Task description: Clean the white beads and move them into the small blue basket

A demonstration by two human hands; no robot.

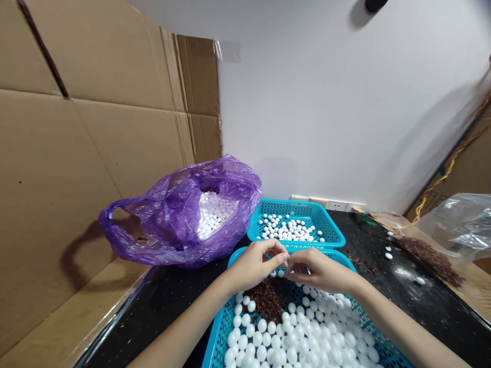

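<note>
White balls (pixel 307 337) and brown bits (pixel 268 302) share near basket (pixel 215 335).

purple bag (pixel 153 214) left | far basket (pixel 295 205) centre | clear bag (pixel 460 220) right | cardboard (pixel 76 153) wall

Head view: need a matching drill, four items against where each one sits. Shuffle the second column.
Things
1. purple bag
2. far blue basket
3. near blue basket
4. loose brown pile

Places
A. nearest the camera, under the left hand and right hand
B. far left, by the cardboard
C. right side of the black table, beside the clear bag
D. middle, just beyond both hands

Pairs: 1-B, 2-D, 3-A, 4-C
</note>
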